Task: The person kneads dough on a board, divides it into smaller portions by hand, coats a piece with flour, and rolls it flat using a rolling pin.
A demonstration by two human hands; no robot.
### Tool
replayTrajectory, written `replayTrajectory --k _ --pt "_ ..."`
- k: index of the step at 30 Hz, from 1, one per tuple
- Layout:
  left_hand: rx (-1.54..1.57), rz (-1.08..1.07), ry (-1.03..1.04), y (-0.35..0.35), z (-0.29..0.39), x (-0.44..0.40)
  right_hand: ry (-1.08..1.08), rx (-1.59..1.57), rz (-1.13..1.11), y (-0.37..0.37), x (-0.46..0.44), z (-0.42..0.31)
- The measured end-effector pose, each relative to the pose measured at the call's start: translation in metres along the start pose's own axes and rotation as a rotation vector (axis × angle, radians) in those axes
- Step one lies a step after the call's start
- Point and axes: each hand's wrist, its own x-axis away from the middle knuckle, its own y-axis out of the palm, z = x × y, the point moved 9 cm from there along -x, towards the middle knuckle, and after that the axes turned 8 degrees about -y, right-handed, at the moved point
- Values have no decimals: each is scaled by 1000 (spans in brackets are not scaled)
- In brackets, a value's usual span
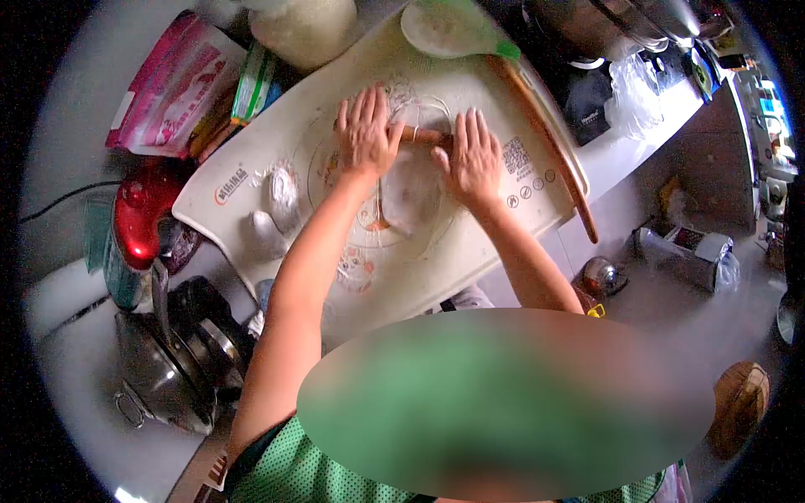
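A short wooden rolling pin [428, 135] lies across a thin, pale sheet of dough [412, 197]. My left hand [366, 138] rests flat on the pin's left part, fingers stretched forward. On the pin's right end lies my right hand [474, 163], also flat, with its thumb held apart. Both palms hide the ends of the pin. Under the dough is a cream-coloured printed mat [453, 264]. Left of my left forearm sit two floury pieces of dough, one longer piece [283, 197] and one rounder piece [267, 235].
A long thin wooden stick [553, 138] lies along the mat's right edge. At the back stands a white bowl [444, 32] with flour. A pink bag [180, 88], a red appliance [138, 210] and a metal pot [159, 369] crowd the left side.
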Motion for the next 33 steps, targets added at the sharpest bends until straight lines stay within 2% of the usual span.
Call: replayTrajectory --k 2,5,7,9,11,12,14,17,19,20,23,24,25,27,29,30,31,33 --pt "33 -123 18 -17 1 39 -79 -28 -29 -6 38 -24" --pt "72 -134 62 -42 0 78 -124 -27 -90 -23 64 -42" --pt "43 -175 81 -55 -1 52 53 -418 -408 -3 45 -12" --pt "140 -1048 -407 -1 -34 40 191 -350 -484 -19 5 9" --pt "248 -726 -280 3 -27 -6 -35 5 25 -5 -22 19" --pt "248 -728 -282 27 -30 -2 -35 4 23 7 -17 17" --pt "16 -125 -142 34 -35 -3 -22 78 50 20 -16 14" --pt "-25 -149 -166 1 -19 21 -53 53 -14 4 9 -9" --pt "-46 -120 -39 -12 -17 52 -5 -22 -92 6 35 -22" --pt "-42 -234 -52 -22 -12 65 -8 -39 -104 0 50 -33" --pt "2 -168 -32 -54 -10 116 -38 -81 -127 -11 97 -63" --pt "24 -184 -38 -63 -10 139 -111 -78 -111 -14 115 -73" --pt "46 -196 -41 -75 -7 154 -103 -76 -175 -14 132 -83" --pt "-14 -181 -11 -93 -7 166 -118 -122 -143 -29 140 -90" --pt "178 -325 7 -83 -16 144 -42 -407 -279 0 123 -59" --pt "234 -780 -243 -74 -20 127 34 -414 -407 4 105 -45" --pt "181 -825 -346 -54 -36 117 -78 -257 -124 -11 91 -40" --pt "140 -16 -116 -56 -40 94 -25 109 59 -13 75 -38"
